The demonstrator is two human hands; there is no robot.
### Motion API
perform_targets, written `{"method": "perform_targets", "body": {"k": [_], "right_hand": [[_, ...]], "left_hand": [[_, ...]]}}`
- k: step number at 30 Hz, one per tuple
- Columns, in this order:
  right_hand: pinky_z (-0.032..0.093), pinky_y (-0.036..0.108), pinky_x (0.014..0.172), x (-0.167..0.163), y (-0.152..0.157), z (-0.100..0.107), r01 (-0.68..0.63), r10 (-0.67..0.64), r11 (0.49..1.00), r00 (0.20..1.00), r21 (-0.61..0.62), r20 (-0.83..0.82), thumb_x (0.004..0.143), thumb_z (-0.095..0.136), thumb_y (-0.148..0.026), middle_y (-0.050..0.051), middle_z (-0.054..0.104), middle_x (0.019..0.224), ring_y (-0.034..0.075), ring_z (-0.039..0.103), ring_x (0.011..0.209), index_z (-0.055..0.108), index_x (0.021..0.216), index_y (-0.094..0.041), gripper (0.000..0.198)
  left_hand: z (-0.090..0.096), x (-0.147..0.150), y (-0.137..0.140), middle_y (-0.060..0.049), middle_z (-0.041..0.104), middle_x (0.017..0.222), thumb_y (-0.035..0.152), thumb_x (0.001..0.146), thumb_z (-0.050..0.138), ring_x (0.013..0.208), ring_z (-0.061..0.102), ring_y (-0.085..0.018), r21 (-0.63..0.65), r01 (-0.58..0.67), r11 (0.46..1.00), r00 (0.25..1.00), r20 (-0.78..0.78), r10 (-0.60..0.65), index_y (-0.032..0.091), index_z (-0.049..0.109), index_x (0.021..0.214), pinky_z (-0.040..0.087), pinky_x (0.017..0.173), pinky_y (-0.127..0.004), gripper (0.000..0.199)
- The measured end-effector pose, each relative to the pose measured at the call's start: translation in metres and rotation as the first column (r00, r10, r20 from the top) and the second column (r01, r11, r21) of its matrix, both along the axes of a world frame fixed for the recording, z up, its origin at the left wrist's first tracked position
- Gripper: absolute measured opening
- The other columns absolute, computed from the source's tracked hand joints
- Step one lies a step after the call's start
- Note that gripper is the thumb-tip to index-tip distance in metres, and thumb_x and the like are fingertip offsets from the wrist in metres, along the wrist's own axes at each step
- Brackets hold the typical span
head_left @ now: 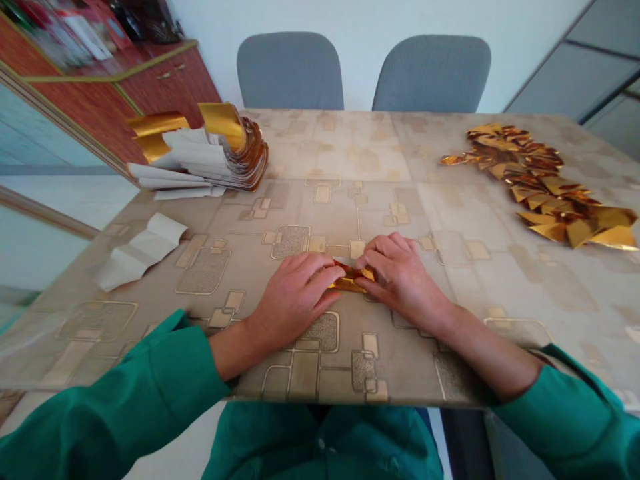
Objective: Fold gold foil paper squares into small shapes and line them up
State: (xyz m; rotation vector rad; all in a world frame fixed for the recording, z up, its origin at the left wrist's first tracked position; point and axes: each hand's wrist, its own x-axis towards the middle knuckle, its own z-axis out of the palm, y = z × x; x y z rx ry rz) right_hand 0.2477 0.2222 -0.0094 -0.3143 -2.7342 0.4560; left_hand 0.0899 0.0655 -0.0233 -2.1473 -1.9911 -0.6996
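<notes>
A small piece of gold foil paper (349, 283), folded into a narrow strip, lies on the patterned tablecloth between my two hands. My left hand (300, 288) has its fingers closed on the strip's left end. At the right end, my right hand (400, 277) pinches the paper between thumb and fingers. Both hands rest low over the table, and their fingers hide the ends of the strip. A thin pale edge shows along its far side.
At the back left stands a stack of gold-and-white paper sheets (215, 157). A creased white sheet (143, 252) lies in front of it. Folded gold paper pieces (540, 180) form a curved chain on the right. Two grey chairs (290, 72) stand behind the table (450, 360).
</notes>
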Motion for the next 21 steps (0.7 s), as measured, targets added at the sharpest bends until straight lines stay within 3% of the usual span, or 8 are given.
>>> {"method": "perform_targets", "body": {"k": [4,13,17,21], "right_hand": [[0.028,0.034,0.081,0.002,0.001,0.007,-0.026,0.025,1.0,0.996,-0.004,-0.088,0.085,0.07,-0.017,0.001,0.063,0.087,0.02,0.047,0.088,0.061,0.082,-0.021,0.01],[0.026,0.034,0.08,0.006,0.001,0.01,-0.072,0.071,0.997,0.995,-0.002,-0.076,0.081,0.065,-0.007,-0.003,0.064,0.079,0.017,0.048,0.084,0.057,0.079,-0.021,0.016],[0.026,0.035,0.08,0.007,0.001,0.01,-0.062,0.067,0.997,0.991,0.041,-0.113,0.082,0.063,-0.007,-0.003,0.065,0.078,0.017,0.048,0.083,0.055,0.08,-0.021,0.016],[0.027,0.035,0.08,0.007,-0.001,0.012,-0.118,0.12,0.992,0.989,0.037,-0.082,0.084,0.059,-0.008,0.0,0.065,0.083,0.019,0.047,0.084,0.053,0.08,-0.021,0.015]], "left_hand": [[0.003,0.0,-0.001,-0.01,0.061,0.104,0.025,0.091,0.065,0.096,0.055,-0.025,0.065,-0.042,0.997,0.999,0.018,0.04,0.013,0.061,0.109,0.048,0.083,-0.039,0.022],[0.001,-0.001,-0.006,-0.004,0.059,0.088,0.026,0.096,0.059,0.08,0.052,-0.019,0.069,-0.002,0.998,0.997,-0.079,0.007,0.019,0.069,0.102,0.04,0.07,-0.032,0.013],[0.002,0.0,-0.006,-0.006,0.06,0.095,0.032,0.096,0.06,0.087,0.054,-0.021,0.079,-0.013,0.997,0.999,0.045,0.009,0.017,0.064,0.105,0.043,0.076,-0.034,0.018],[0.004,0.001,-0.001,-0.01,0.061,0.104,0.048,0.092,0.063,0.096,0.055,-0.025,0.012,-0.059,0.998,0.984,0.166,0.056,0.012,0.057,0.113,0.046,0.083,-0.039,0.042]]}}
